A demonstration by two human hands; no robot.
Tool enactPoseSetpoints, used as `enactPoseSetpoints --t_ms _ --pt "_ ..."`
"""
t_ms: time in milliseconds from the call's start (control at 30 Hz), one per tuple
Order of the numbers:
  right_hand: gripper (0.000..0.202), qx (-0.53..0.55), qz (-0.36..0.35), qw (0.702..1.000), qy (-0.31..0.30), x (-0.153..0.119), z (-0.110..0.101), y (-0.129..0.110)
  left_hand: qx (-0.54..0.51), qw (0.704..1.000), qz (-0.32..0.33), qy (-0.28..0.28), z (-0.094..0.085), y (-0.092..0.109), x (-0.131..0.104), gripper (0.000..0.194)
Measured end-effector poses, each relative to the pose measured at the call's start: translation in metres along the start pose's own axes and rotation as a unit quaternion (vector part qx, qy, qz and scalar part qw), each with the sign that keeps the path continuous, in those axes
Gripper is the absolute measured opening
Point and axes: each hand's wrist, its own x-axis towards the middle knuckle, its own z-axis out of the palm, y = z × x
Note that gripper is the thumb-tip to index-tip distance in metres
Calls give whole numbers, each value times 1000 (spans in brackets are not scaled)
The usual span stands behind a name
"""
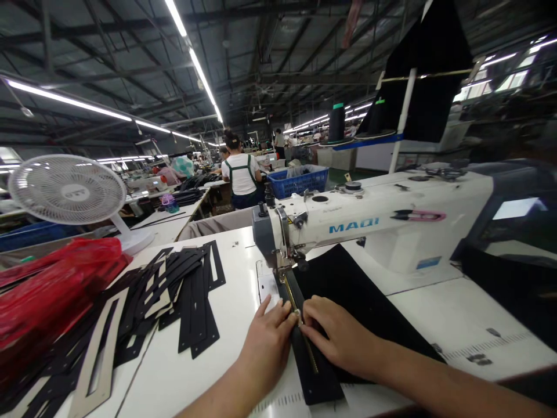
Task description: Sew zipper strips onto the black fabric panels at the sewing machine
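Observation:
A black frame-shaped piece (319,386) with a gold-toothed zipper (311,351) along its slot lies lengthwise on the sewing machine bed. Its far end runs under the presser foot (285,270). My left hand (267,337) rests on the near-left side, fingertips closed on the zipper around a small light-coloured part, perhaps the slider. From the right, my right hand (337,334) has curled fingers and thumb pinching the zipper at the same spot. Black fabric (348,284) spreads flat beneath and to the right of the piece.
The white sewing machine (369,215) stands across the right, small pink-handled snips (420,215) on its arm. Loose black frame pieces (195,313) pile up at left beside a red plastic bag (65,290) and a white fan (69,188). A person (241,171) sits ahead near a blue basket (300,182).

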Motion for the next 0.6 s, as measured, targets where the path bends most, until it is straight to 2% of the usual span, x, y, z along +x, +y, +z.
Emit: enactPoseSetpoints --t_ms 167,233,367,500,600 --pt "4 -26 -20 999 16 -23 -7 -10 -15 1000 -15 9 2 8 -9 34" --pt "10 -42 -20 999 28 -24 -9 -10 -25 999 -21 17 2 9 -9 33" --pt "28 -54 -11 998 18 -5 0 -6 -27 999 -26 30 1 9 -7 30" --pt "16 -52 60 997 -16 19 8 -1 -27 999 -27 25 -1 9 -6 33" --pt "9 -48 80 995 -22 27 4 3 -30 999 -26 24 1 8 -8 33"
